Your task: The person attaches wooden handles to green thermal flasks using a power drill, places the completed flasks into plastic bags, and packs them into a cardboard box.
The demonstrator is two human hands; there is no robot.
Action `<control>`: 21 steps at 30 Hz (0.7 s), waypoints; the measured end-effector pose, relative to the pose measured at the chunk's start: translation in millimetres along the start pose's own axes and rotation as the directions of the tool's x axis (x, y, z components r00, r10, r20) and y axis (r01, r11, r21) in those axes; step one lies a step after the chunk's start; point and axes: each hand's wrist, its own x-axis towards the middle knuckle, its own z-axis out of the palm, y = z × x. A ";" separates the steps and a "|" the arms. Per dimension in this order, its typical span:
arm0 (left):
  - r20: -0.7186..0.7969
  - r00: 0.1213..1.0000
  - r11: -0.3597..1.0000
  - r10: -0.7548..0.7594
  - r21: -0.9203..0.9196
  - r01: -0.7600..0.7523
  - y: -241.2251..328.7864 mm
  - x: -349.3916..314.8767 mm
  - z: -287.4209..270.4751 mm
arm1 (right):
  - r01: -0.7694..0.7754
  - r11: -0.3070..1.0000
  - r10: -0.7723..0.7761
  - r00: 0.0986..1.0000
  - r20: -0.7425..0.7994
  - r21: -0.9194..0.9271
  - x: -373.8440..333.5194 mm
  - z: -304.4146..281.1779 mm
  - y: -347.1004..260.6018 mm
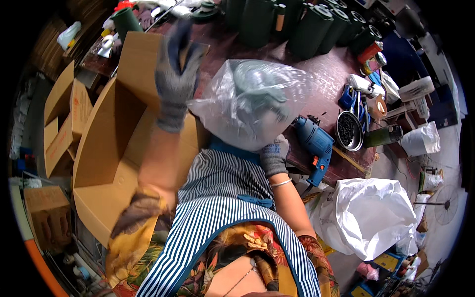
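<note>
Left of the blue pistol-shaped power drill (314,143) was a crinkled clear plastic bag (247,111); farther left, the grey-gloved left hand (177,79) was empty, fingers parted; whether the grey-gloved right hand (275,156) gripped, I couldn't tell; gentle, even support seemed best

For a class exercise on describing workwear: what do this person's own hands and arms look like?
The left hand wears a grey glove, dark blue over the fingers, though blurred. The right hand wears a grey glove with bluish marks; a pale bangle circles that wrist. Multicoloured, patterned sleeves leave both forearms bare.
</note>
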 end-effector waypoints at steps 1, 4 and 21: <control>0.054 0.983 0.977 0.177 -0.132 -0.169 42.0 28.7 2.8 | 0.005 0.998 -0.004 1.000 0.013 -0.067 1.4 -0.4 -1.9; 0.813 0.528 0.829 0.246 0.106 -0.549 86.8 50.2 55.1 | 0.075 0.994 -0.079 0.996 -0.047 -0.075 4.6 -12.6 -13.1; 0.412 0.753 0.853 -0.513 0.341 0.394 8.4 -100.6 -149.5 | 0.370 0.929 -0.369 0.926 0.083 0.007 13.3 -52.3 -90.9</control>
